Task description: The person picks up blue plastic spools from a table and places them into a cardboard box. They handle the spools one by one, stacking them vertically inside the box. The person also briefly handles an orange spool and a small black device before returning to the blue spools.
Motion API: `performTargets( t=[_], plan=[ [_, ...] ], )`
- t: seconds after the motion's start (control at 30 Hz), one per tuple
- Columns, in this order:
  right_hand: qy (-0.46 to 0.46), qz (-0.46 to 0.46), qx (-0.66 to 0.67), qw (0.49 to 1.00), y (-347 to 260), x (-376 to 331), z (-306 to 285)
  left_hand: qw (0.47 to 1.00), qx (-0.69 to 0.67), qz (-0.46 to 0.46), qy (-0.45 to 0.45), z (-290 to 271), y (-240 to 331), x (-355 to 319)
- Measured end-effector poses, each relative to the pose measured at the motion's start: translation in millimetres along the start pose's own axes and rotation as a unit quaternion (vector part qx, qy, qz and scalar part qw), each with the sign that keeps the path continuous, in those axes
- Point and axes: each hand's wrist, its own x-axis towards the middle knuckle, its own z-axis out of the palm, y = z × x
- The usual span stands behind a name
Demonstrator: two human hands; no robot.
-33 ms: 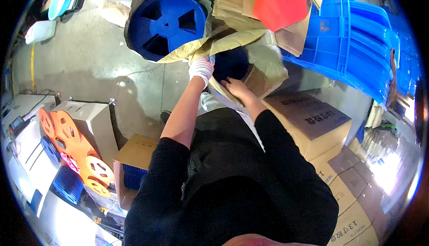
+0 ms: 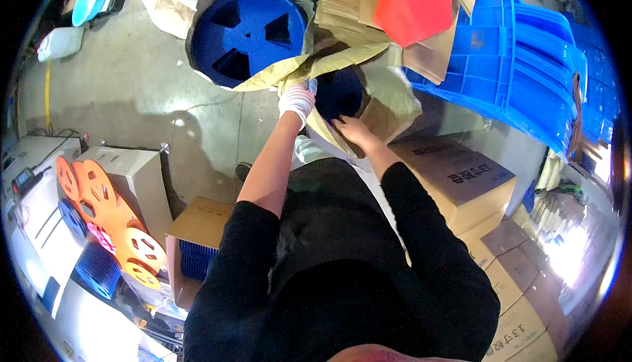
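My left hand (image 2: 299, 101), in a white striped glove, closes on the gathered rim of an open brown paper sack (image 2: 400, 89). My right hand (image 2: 356, 131) is bare, its fingers curled over the near rim of the same sack, fingertips just inside. Within the sack lies something dark blue and round (image 2: 341, 92); its kind is hard to make out in shadow. Left of it, a second paper sack (image 2: 270, 76) stands open around a blue plastic reel (image 2: 250, 36) with wedge-shaped cutouts. The two sacks touch near my left hand.
Cardboard boxes (image 2: 454, 174) stand to my right. Flattened cardboard (image 2: 349, 6) with a red sheet (image 2: 416, 6) and stacked blue crates (image 2: 484, 46) are beyond. At left are orange reels (image 2: 99, 191), an open carton (image 2: 201, 220), a white box (image 2: 141, 178) and a jug (image 2: 60, 43).
My right hand has shifted very slightly right and down along the sack's rim. The right side of the sack has drawn in a little to the left. My left hand keeps its place.
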Motion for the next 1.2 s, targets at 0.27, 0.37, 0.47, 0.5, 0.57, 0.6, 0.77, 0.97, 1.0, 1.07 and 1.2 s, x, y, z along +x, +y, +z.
performTargets(
  t=[0.27, 0.37, 0.47, 0.5, 0.57, 0.6, 0.77, 0.97, 1.0, 1.07, 1.2],
  plan=[
    [0.15, -0.104, -0.072, 0.981, 11.8, -68.7, -23.6, 0.886, -0.447, 0.043, 0.12, 28.2, -75.7, -86.0],
    [0.3, -0.266, -0.166, 0.901, 11.9, -107.5, -41.2, 0.954, -0.28, -0.025, 0.105, 47.8, -90.2, -147.6],
    [0.209, -0.288, -0.175, 0.918, -21.5, -116.0, -42.4, 0.925, -0.304, -0.167, 0.157, 83.2, -150.6, -231.3],
    [0.17, -0.292, -0.196, 0.92, -42.3, -115.4, -32.7, 0.912, -0.299, -0.215, 0.182, 90.9, -177.0, -269.3],
    [0.055, -0.365, -0.28, 0.886, -92.1, -105.0, -3.8, 0.855, -0.308, -0.333, 0.253, 130.1, -234.3, -355.6],
    [0.014, -0.429, -0.308, 0.849, -116.3, -96.6, 12.7, 0.807, -0.32, -0.395, 0.301, 156.2, -250.1, -402.3],
    [-0.15, -0.447, -0.351, 0.809, -259.3, -64.4, 129.2, 0.445, -0.475, -0.614, 0.447, 300.7, -238.6, -545.5],
    [-0.264, -0.376, -0.46, 0.76, -306.2, -80.0, 253.0, 0.237, -0.62, -0.6, 0.446, 397.8, -175.5, -504.3],
    [-0.248, -0.391, -0.528, 0.712, -318.2, -86.4, 276.9, 0.228, -0.634, -0.582, 0.456, 391.6, -180.6, -496.9],
    [-0.237, -0.417, -0.585, 0.653, -346.9, -91.4, 321.6, 0.205, -0.65, -0.543, 0.49, 359.8, -199.8, -479.5],
    [-0.174, -0.544, -0.62, 0.538, -397.4, -96.7, 426.3, 0.122, -0.699, -0.457, 0.537, 290.2, -248.4, -477.7]
  ],
)
